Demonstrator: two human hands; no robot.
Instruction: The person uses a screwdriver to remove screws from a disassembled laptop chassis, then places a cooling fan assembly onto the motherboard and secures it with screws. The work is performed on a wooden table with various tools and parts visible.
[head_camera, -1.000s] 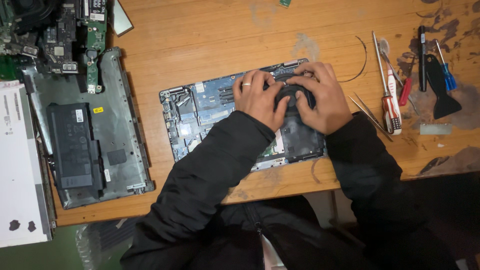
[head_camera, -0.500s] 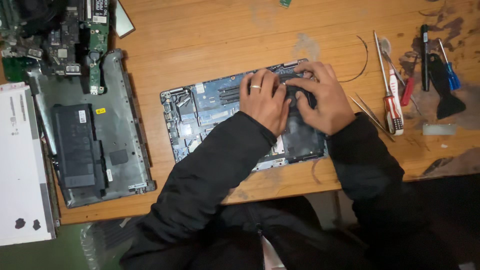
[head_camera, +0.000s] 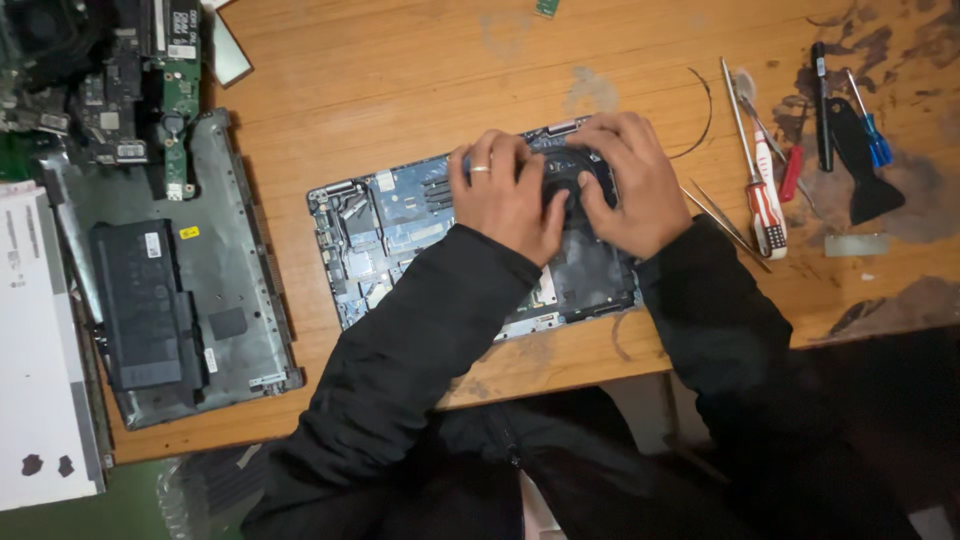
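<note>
Wooden workbench, scuffed, stained at right edge. Opened laptop base lies near front edge, mid-table. Both hands press on round black fan at base's right end. Left hand: fingers curled down, ring on one finger, pinching fan rim. Right hand: flat, loosely bent, covering fan's far side; grip underneath hidden. Risk: prying too hard may snap fan cable or scratch blue board. Screwdrivers lie right; spare chassis with battery at left edge.
</note>
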